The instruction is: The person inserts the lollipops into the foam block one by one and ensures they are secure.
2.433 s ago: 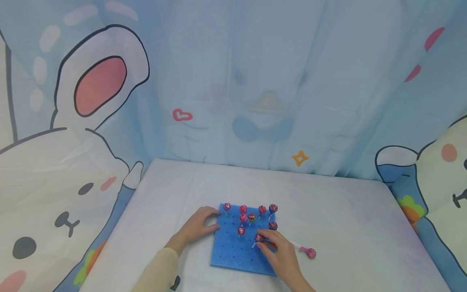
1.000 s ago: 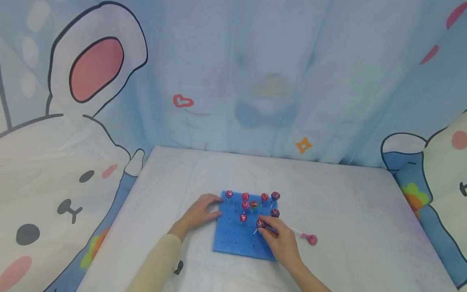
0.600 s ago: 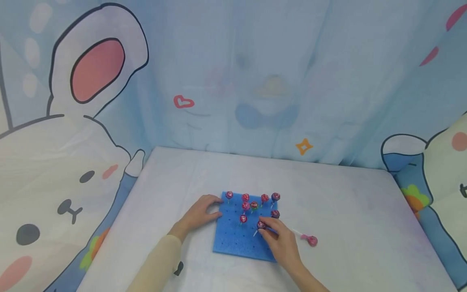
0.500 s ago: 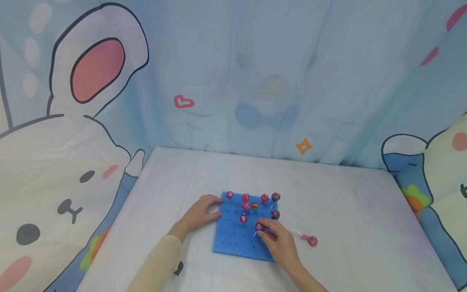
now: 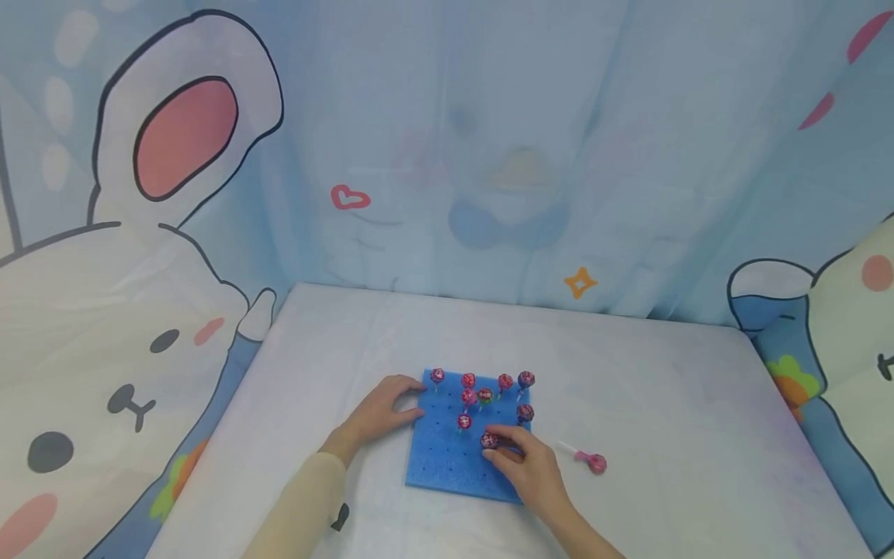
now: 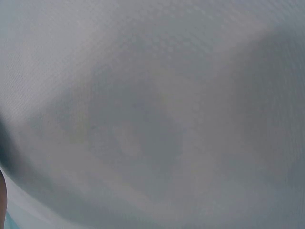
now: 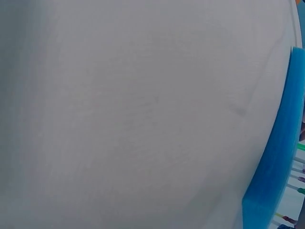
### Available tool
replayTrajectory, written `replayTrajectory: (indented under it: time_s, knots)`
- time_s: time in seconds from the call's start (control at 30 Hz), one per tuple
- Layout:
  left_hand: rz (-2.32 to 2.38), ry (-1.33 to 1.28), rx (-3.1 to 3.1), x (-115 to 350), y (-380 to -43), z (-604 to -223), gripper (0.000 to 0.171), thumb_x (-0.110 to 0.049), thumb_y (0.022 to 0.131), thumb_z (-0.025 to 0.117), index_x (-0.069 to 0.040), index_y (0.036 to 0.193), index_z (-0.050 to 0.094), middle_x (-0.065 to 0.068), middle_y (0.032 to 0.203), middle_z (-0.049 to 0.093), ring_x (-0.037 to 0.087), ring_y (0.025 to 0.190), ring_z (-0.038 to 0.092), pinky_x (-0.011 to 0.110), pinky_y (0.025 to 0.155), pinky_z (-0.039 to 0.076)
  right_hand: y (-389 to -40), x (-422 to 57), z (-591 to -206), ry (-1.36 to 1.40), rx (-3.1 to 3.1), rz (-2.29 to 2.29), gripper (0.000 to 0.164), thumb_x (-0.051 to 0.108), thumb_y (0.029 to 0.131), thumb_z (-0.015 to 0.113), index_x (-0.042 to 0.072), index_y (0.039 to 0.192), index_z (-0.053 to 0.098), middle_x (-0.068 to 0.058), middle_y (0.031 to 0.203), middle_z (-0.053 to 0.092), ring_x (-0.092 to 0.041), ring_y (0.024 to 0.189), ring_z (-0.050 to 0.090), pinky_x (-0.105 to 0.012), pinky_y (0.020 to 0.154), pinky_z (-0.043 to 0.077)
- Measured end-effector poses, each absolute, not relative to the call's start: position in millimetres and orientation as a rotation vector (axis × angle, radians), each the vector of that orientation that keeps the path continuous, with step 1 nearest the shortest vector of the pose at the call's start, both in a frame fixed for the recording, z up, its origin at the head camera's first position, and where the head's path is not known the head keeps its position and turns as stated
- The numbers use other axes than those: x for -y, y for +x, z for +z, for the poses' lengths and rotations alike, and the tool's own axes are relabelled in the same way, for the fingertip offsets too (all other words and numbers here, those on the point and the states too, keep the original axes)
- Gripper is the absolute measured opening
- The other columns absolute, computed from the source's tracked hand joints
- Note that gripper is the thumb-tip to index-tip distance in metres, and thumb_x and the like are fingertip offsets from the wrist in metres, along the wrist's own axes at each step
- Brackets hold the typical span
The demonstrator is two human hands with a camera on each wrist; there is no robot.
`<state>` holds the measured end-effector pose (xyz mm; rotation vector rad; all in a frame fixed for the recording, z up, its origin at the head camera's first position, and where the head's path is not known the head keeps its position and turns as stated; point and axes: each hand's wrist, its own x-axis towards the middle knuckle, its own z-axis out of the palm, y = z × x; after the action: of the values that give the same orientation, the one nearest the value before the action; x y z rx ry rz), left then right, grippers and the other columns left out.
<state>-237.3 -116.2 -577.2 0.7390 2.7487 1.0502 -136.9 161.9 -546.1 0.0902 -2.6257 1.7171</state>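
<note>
A blue foam board [image 5: 447, 470] with rows of small holes lies on the table. My right hand [image 5: 534, 470] is over its right part, pinching a dark red wrapped lollipop [image 5: 489, 440] between thumb and fingertips. The lollipop's head is low over the board, and its stick is hidden from the head view. My left hand [image 5: 380, 407] rests against the board's left edge, thumb and fingers spread apart. Several wrapped lollipops stand in the board's upper part, among them a red one [image 5: 437, 376] at the far left corner and a dark one [image 5: 526, 379] at the far right.
One pink lollipop [image 5: 595, 463] lies loose on the white tablecloth [image 5: 663, 435], right of the board. Behind the table hangs a blue cartoon curtain [image 5: 419, 116]. Blurred pale cloth fills most of the left wrist view; the right wrist view catches the board's edge [image 7: 281, 138].
My right hand has brought the pinched lollipop a little left and lower toward the board, and its white stick has gone from sight. The left hand stays at the board's edge.
</note>
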Motion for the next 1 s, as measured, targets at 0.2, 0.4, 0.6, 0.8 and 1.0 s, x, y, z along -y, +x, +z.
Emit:
replayTrajectory:
  time_s: [0.2, 0.4, 0.6, 0.8, 1.0]
  knots:
    - [1.052, 0.746, -2.748, 116.2, -237.0, -577.7, 0.043, -0.034, 0.093, 0.067, -0.016, 0.131, 0.058, -0.002, 0.132, 0.058, 0.019, 0.13, 0.047, 0.041, 0.111, 0.037, -139.2, -159.6, -547.1, 0.016, 2.666, 1.734, 0.031, 0.008, 0.083, 0.078, 0.013, 0.113, 0.07, -0.001, 0.112, 0.068, -0.021, 0.108, 0.064, -0.025, 0.087, 0.055]
    - [1.059, 0.752, -2.742, 115.9, -237.0, -577.0, 0.043, -0.034, 0.093, 0.067, -0.016, 0.131, 0.058, -0.001, 0.131, 0.058, 0.02, 0.13, 0.047, 0.041, 0.111, 0.037, -141.3, -159.5, -549.2, -0.077, 2.716, 1.714, 0.033, 0.012, 0.083, 0.078, 0.011, 0.115, 0.069, -0.002, 0.114, 0.068, -0.022, 0.109, 0.063, -0.026, 0.088, 0.054]
    - [1.071, 0.76, -2.752, 116.1, -238.2, -577.4, 0.043, -0.035, 0.093, 0.067, -0.016, 0.131, 0.058, -0.001, 0.131, 0.058, 0.02, 0.13, 0.047, 0.042, 0.111, 0.037, -142.4, -159.7, -546.8, -0.083, 2.716, 1.721, 0.032, 0.012, 0.084, 0.078, 0.01, 0.115, 0.069, -0.003, 0.114, 0.068, -0.025, 0.112, 0.063, -0.028, 0.089, 0.054]
    - [1.059, 0.743, -2.747, 115.7, -237.8, -577.6, 0.044, -0.035, 0.093, 0.067, -0.016, 0.131, 0.058, -0.002, 0.131, 0.058, 0.019, 0.13, 0.047, 0.041, 0.111, 0.037, -142.8, -160.5, -546.5, -0.127, 2.739, 1.732, 0.033, 0.014, 0.085, 0.077, 0.01, 0.116, 0.068, -0.004, 0.116, 0.068, -0.026, 0.114, 0.062, -0.029, 0.09, 0.054]
    - [1.049, 0.749, -2.747, 116.2, -237.7, -578.6, 0.044, -0.037, 0.093, 0.066, -0.017, 0.131, 0.058, -0.002, 0.132, 0.058, 0.019, 0.13, 0.046, 0.041, 0.111, 0.037, -142.2, -159.8, -546.1, -0.148, 2.761, 1.723, 0.034, 0.017, 0.085, 0.077, 0.009, 0.117, 0.068, -0.005, 0.117, 0.067, -0.027, 0.114, 0.061, -0.031, 0.089, 0.054]
